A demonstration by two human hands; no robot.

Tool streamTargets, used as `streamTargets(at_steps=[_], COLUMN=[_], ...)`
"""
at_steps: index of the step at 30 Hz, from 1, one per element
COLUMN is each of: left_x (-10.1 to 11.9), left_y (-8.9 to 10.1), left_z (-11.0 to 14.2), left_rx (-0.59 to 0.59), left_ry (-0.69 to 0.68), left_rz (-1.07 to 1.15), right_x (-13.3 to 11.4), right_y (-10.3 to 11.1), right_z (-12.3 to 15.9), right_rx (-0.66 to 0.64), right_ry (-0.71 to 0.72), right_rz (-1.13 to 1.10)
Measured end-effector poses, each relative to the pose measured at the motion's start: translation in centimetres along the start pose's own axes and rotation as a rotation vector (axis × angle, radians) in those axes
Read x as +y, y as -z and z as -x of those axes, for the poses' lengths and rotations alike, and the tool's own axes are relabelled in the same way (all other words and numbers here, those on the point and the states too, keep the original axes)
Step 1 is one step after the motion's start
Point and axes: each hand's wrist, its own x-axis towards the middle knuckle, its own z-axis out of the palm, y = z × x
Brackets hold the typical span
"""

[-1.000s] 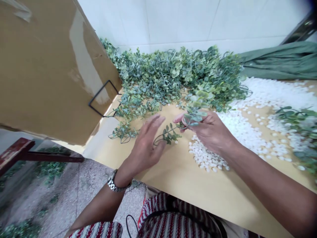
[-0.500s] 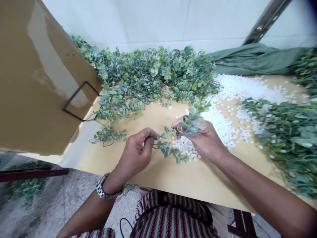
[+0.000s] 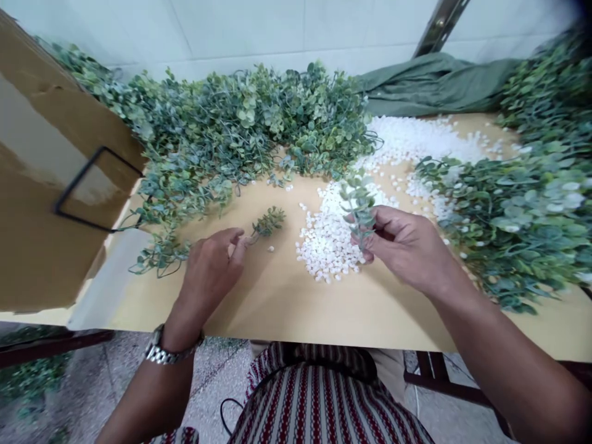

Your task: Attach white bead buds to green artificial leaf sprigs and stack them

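Observation:
My left hand (image 3: 215,262) is pinched on the thin stem of a small artificial leaf sprig (image 3: 269,221), whose leafy tip points right over the table. Between the thumb and fingers of my right hand (image 3: 409,243) a pale green artificial leaf sprig (image 3: 358,206) stands roughly upright. Below and behind that sprig lies a heap of small white plastic pieces (image 3: 326,246), too small to make out exactly. A single white piece rests on the table near the left sprig.
A long pile of artificial greenery (image 3: 250,117) runs along the wall, and another leafy pile (image 3: 522,216) lies at the right. A cardboard box side (image 3: 41,185) with a black wire frame (image 3: 69,194) stands at the left. Green cloth (image 3: 435,83) lies at the back of the tan tabletop (image 3: 296,314).
My hands have moved apart, each with its own sprig. Leaves that hung between the hands are no longer there. The view has shifted somewhat to the right.

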Motion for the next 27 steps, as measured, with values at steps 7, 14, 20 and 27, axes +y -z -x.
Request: streamTargets(at_steps=[7, 14, 20, 27], left_x=[5.4, 8.1, 6.5, 5.3], left_y=[-1.6, -5.1, -3.5, -2.3], left_z=[4.5, 6.6, 6.2, 6.6], left_rx=[-0.114, -0.175, -0.217, -0.232], left_ry=[-0.017, 0.444, 0.447, 0.310], left_rz=[0.436, 1.323, 1.294, 0.940], right_x=[-1.0, 0.5, -0.3, -2.7], right_y=[-1.5, -6.4, -6.1, -5.3], right_z=[4.0, 5.3, 5.1, 2.4], right_rx=[-0.099, -0.204, -0.192, -0.085], right_ry=[0.153, 0.406, 0.613, 0.594], right_rz=[0.336, 0.662, 0.705, 0.466])
